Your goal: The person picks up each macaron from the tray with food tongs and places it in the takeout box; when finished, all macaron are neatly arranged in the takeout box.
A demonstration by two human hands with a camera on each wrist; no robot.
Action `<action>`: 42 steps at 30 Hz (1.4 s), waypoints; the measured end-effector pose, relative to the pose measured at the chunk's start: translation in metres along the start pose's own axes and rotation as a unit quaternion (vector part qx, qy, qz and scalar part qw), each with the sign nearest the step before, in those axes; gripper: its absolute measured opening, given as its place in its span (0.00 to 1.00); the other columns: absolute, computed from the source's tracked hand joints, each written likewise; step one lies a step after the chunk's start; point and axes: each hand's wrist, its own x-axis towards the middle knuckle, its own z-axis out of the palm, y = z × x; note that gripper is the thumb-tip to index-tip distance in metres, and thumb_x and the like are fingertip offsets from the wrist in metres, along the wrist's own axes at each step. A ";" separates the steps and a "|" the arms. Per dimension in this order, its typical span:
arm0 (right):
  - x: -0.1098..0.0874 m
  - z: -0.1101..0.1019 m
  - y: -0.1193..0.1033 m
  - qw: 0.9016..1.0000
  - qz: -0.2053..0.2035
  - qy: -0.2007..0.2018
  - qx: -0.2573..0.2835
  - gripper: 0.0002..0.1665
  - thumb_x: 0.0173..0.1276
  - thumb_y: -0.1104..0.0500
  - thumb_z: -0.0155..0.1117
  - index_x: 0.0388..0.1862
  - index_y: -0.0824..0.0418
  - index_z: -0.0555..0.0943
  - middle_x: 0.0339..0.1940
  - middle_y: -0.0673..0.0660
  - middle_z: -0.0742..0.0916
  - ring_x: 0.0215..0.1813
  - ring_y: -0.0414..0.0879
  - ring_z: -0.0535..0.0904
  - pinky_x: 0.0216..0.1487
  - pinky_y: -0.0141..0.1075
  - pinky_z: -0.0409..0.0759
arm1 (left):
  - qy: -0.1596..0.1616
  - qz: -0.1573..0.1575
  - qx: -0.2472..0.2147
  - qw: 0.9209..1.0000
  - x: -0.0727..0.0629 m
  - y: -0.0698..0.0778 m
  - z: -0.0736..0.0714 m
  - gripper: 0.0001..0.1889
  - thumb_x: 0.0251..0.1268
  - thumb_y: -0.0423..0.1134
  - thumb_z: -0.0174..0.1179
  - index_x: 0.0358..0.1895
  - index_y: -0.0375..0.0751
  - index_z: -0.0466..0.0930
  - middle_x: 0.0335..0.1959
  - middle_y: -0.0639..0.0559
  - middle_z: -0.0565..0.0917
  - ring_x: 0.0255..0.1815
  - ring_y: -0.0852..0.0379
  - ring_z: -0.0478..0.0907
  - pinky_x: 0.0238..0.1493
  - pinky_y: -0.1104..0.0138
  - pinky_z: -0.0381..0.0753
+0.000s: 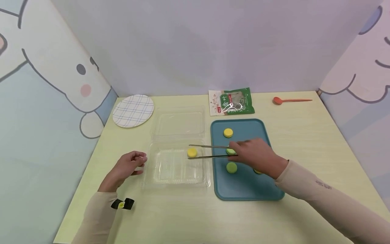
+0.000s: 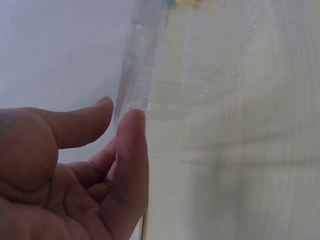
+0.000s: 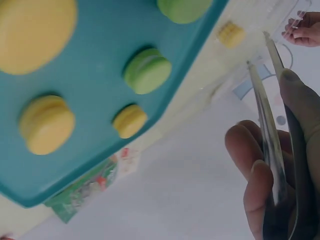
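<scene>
My right hand [image 1: 251, 154] grips metal tongs [image 1: 213, 146], their arms spread apart. In the head view the tips stand on either side of a yellow macaron [image 1: 192, 153] in the clear plastic container [image 1: 178, 184]; the right wrist view shows a gap between tips and macaron [image 3: 231, 35]. My left hand [image 1: 129, 166] is at the container's left edge, thumb and index finger apart [image 2: 100, 165]; whether the index fingertip touches the edge I cannot tell. Under my right hand lies a blue tray [image 1: 246, 193] with green macarons [image 1: 231, 167] and yellow macarons [image 1: 228, 132], some partly hidden.
The container's clear lid [image 1: 179, 123] lies folded back behind it. A checked white plate [image 1: 133, 110] is at the back left. Behind the tray lies a green and white food packet [image 1: 231, 101]. A red spoon [image 1: 278, 100] rests at the back right, near the wall.
</scene>
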 end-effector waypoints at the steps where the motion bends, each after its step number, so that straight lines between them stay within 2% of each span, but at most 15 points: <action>1: -0.004 0.001 0.002 1.000 0.001 0.011 -0.001 0.27 0.55 0.46 0.81 0.34 0.56 0.71 0.14 0.44 0.71 0.14 0.37 0.60 0.14 0.30 0.56 | -0.004 0.000 0.001 1.000 0.000 0.000 0.001 0.20 0.79 0.40 0.54 0.64 0.28 0.70 0.48 0.38 0.77 0.44 0.54 0.75 0.42 0.65 0.84; 4: -0.016 0.003 0.007 0.999 0.007 0.043 -0.002 0.26 0.56 0.42 0.78 0.37 0.56 0.73 0.14 0.44 0.72 0.14 0.36 0.63 0.14 0.29 0.57 | -0.009 -0.001 0.000 1.000 -0.001 0.000 0.003 0.20 0.79 0.40 0.54 0.64 0.27 0.70 0.46 0.40 0.78 0.42 0.55 0.75 0.41 0.66 0.84; 7: -0.026 0.005 0.012 0.998 0.019 0.066 0.006 0.27 0.67 0.33 0.62 0.40 0.55 0.75 0.15 0.44 0.75 0.15 0.34 0.67 0.14 0.28 0.59 | -0.011 0.003 -0.001 1.000 -0.003 0.001 0.004 0.21 0.80 0.39 0.53 0.64 0.26 0.69 0.43 0.42 0.78 0.40 0.56 0.75 0.39 0.66 0.83; 10: -0.034 0.006 0.017 0.996 0.027 0.085 0.013 0.33 0.72 0.28 0.41 0.41 0.55 0.75 0.16 0.43 0.76 0.15 0.33 0.67 0.14 0.27 0.58 | -0.009 0.005 -0.003 1.000 -0.005 0.001 0.004 0.20 0.80 0.39 0.53 0.64 0.26 0.69 0.41 0.44 0.77 0.39 0.56 0.75 0.38 0.67 0.83; 12: -0.038 0.007 0.019 0.995 0.030 0.094 0.015 0.35 0.73 0.27 0.36 0.41 0.55 0.75 0.16 0.43 0.76 0.15 0.32 0.65 0.14 0.27 0.57 | -0.011 0.007 -0.005 1.000 -0.005 0.001 0.004 0.20 0.80 0.39 0.52 0.63 0.26 0.69 0.40 0.44 0.77 0.39 0.56 0.74 0.37 0.67 0.83; 18: -0.051 0.010 0.023 0.993 0.044 0.112 0.009 0.37 0.73 0.25 0.36 0.40 0.54 0.74 0.19 0.45 0.82 0.14 0.32 0.63 0.14 0.27 0.54 | -0.007 0.007 -0.015 1.000 -0.005 -0.002 0.004 0.18 0.80 0.38 0.52 0.61 0.26 0.69 0.38 0.45 0.76 0.37 0.56 0.74 0.36 0.67 0.83; 24: -0.063 0.013 0.027 0.992 0.061 0.113 0.007 0.39 0.72 0.24 0.35 0.38 0.56 0.74 0.26 0.49 0.88 0.13 0.33 0.66 0.13 0.27 0.54 | -0.002 0.007 -0.017 1.000 -0.006 -0.001 0.005 0.17 0.80 0.38 0.52 0.60 0.26 0.70 0.38 0.44 0.76 0.36 0.56 0.74 0.35 0.67 0.83; 30: -0.072 0.012 0.035 0.990 0.068 0.125 0.008 0.39 0.71 0.24 0.38 0.39 0.57 0.76 0.26 0.50 0.89 0.13 0.34 0.68 0.13 0.27 0.54 | -0.002 0.003 -0.018 1.000 -0.007 -0.001 0.005 0.17 0.80 0.38 0.53 0.59 0.26 0.70 0.36 0.47 0.76 0.36 0.56 0.74 0.34 0.67 0.83; 36: -0.081 0.016 0.049 0.988 0.073 0.138 0.008 0.39 0.71 0.24 0.40 0.42 0.57 0.78 0.26 0.50 0.88 0.17 0.37 0.76 0.14 0.28 0.60 | -0.001 0.002 -0.021 1.000 -0.006 -0.001 0.005 0.17 0.79 0.38 0.53 0.58 0.26 0.70 0.35 0.48 0.75 0.35 0.56 0.74 0.34 0.67 0.83; 39: -0.084 0.020 0.057 0.987 0.081 0.136 0.002 0.40 0.71 0.24 0.39 0.43 0.57 0.78 0.25 0.50 0.88 0.16 0.36 0.74 0.14 0.29 0.60 | 0.002 0.003 -0.021 1.000 -0.006 0.000 0.006 0.16 0.79 0.38 0.53 0.57 0.26 0.71 0.35 0.48 0.75 0.35 0.56 0.74 0.34 0.67 0.83; 42: -0.087 0.023 0.063 0.987 0.095 0.130 -0.005 0.41 0.71 0.23 0.37 0.41 0.58 0.77 0.24 0.48 0.86 0.15 0.33 0.68 0.13 0.29 0.58 | 0.004 0.003 -0.020 1.000 -0.006 0.000 0.005 0.16 0.79 0.38 0.53 0.57 0.26 0.71 0.35 0.47 0.76 0.35 0.56 0.74 0.34 0.67 0.83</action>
